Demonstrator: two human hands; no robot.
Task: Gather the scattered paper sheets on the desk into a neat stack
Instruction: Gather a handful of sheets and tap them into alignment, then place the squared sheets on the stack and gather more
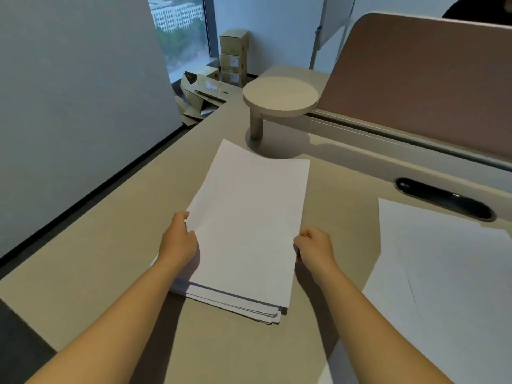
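Partly done: stack (243, 231) gathered at desk (110, 245) centre, near edges fanned, unsquared. Left hand (178, 239) and right hand (314, 245) grip its side edges, fingers curled. Loose sheets (448, 273) well apart at right, not yet gathered.

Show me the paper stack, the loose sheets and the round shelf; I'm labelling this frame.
paper stack (246, 225): head view, top sheet's middle.
loose sheets (454, 273): head view, upper sheet's bare face.
round shelf (280, 93): head view, disc top.
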